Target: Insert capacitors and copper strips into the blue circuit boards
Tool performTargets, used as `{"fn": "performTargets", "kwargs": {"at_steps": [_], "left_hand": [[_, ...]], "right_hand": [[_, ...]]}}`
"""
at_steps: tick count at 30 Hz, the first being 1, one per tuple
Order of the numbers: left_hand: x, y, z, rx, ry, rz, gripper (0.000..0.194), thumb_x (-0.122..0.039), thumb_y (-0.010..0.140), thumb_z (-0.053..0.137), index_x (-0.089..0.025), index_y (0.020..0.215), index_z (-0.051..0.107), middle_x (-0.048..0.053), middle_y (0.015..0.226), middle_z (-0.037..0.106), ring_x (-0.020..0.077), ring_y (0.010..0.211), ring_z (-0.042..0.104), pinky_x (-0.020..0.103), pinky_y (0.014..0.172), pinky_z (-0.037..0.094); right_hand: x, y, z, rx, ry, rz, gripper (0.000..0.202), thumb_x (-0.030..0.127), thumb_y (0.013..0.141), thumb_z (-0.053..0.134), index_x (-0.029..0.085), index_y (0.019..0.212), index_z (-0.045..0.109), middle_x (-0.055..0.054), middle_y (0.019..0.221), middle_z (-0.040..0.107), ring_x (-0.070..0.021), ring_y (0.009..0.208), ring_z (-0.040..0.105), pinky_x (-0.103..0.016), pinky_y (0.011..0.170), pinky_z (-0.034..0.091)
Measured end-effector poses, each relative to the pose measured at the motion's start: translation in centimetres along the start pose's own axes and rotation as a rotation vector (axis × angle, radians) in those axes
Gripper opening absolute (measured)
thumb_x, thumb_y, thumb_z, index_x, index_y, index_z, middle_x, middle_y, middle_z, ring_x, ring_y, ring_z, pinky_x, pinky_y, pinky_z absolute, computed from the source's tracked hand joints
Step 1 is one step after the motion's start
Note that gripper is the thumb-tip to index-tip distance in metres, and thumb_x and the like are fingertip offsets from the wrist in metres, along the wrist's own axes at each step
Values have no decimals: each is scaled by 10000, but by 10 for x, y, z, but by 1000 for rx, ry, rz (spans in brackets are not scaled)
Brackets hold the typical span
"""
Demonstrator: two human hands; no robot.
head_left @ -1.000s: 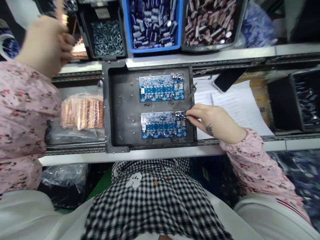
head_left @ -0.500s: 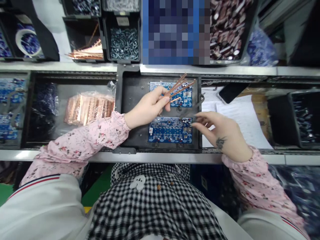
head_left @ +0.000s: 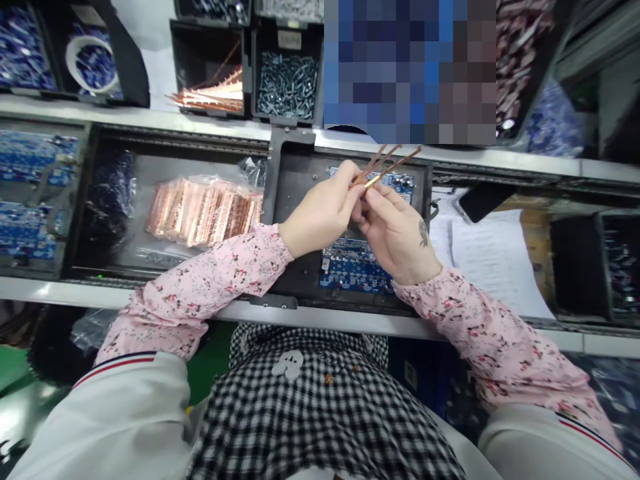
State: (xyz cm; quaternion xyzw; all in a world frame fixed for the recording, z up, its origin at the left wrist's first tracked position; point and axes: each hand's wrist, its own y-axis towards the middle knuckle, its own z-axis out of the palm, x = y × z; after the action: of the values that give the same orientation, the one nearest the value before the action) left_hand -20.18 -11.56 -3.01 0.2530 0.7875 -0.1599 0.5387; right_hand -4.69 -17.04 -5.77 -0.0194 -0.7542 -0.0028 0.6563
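Observation:
Several thin copper strips point(head_left: 395, 162) stick out up and to the right from the closed fingers of my left hand point(head_left: 327, 212). My right hand point(head_left: 395, 233) meets it, its thumb and fingers pinched at the lower end of the strips. Both hands are above a black tray point(head_left: 295, 193) that holds two blue circuit boards. The lower board point(head_left: 345, 267) shows below my hands, partly covered by my right hand. Most of the upper board point(head_left: 404, 183) is hidden behind the hands and strips.
Bagged copper strips point(head_left: 200, 212) lie left of the tray. Behind the rail are a bin of loose copper strips point(head_left: 215, 93) and a bin of small dark parts point(head_left: 286, 85). Papers point(head_left: 493, 260) and a phone point(head_left: 483, 200) are at the right, beside a black bin point(head_left: 575, 267).
My right hand has moved left from the tray's right edge and closed at the strips beside my left hand. The whole view has shifted, so the scene sits farther right.

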Motion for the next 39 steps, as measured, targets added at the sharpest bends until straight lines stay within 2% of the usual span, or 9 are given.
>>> {"fn": "performTargets", "kwargs": {"at_steps": [7, 10, 13, 15, 17, 21, 25, 32, 39], "left_hand": [[-17, -4, -13, -24, 128, -21, 126, -277, 1055, 495, -183, 1120, 547, 41, 806, 640, 217, 835, 682, 273, 754, 440], [-26, -1, -26, -26, 82, 9, 110, -239, 1066, 471, -195, 1131, 548, 31, 869, 677, 183, 802, 685, 257, 749, 441], [-24, 9, -44, -53, 80, 79, 133, -198, 1067, 440, -206, 1092, 570, 6, 893, 699, 151, 726, 669, 256, 741, 444], [-15, 17, -56, -119, 167, 142, 140, -182, 1042, 473, -203, 994, 603, 5, 879, 707, 165, 705, 648, 282, 737, 439], [-3, 25, -66, -178, 273, 167, 198, -191, 1020, 506, -210, 856, 615, 12, 845, 713, 199, 741, 638, 316, 752, 427], [19, 37, -72, -117, 363, 53, 267, -229, 1024, 496, -233, 784, 611, 20, 812, 728, 246, 834, 654, 352, 785, 419], [26, 41, -69, -113, 336, -23, 194, -205, 1037, 463, -227, 919, 615, 32, 825, 741, 250, 875, 686, 362, 818, 437], [15, 33, -70, -81, 352, -79, 195, -190, 1040, 387, -257, 1077, 567, 19, 903, 736, 205, 710, 663, 356, 791, 482], [10, 27, -63, -67, 465, -145, 212, -130, 1022, 410, -220, 1129, 570, 33, 863, 732, 222, 696, 658, 385, 809, 479]], "right_hand": [[11, 4, 16, -107, -331, -195, 400, 516, 1070, 305, 291, 1244, 587, -83, 1132, 683, -232, 993, 691, -372, 743, 588], [28, 10, 9, -166, -321, -252, 355, 470, 1079, 287, 284, 1215, 557, -94, 1164, 674, -240, 1072, 686, -389, 807, 594], [47, 25, -9, -197, -360, -242, 247, 411, 1069, 399, 259, 1161, 571, -84, 1109, 698, -210, 995, 696, -366, 829, 583], [50, 40, -22, -131, -532, -279, 173, 362, 1034, 523, 232, 1099, 616, -75, 1043, 726, -201, 919, 694, -368, 828, 574], [43, 55, -34, 37, -752, -349, 114, 307, 988, 609, 218, 1021, 672, -72, 999, 747, -216, 900, 690, -405, 860, 563], [11, 73, -44, 346, -990, -408, 141, 256, 983, 598, 267, 989, 739, -36, 1020, 756, -245, 988, 677, -450, 935, 539], [-9, 72, -46, 376, -1059, -464, 259, 304, 1041, 497, 261, 1079, 749, -52, 1074, 749, -249, 1020, 668, -437, 919, 540], [-7, 66, -49, 400, -1120, -516, 362, 326, 1068, 416, 204, 1113, 754, -113, 1102, 751, -280, 1007, 672, -444, 869, 555], [-11, 72, -48, 399, -1101, -568, 360, 341, 1070, 422, 228, 1110, 762, -84, 1089, 752, -259, 1009, 683, -417, 869, 557]]}}
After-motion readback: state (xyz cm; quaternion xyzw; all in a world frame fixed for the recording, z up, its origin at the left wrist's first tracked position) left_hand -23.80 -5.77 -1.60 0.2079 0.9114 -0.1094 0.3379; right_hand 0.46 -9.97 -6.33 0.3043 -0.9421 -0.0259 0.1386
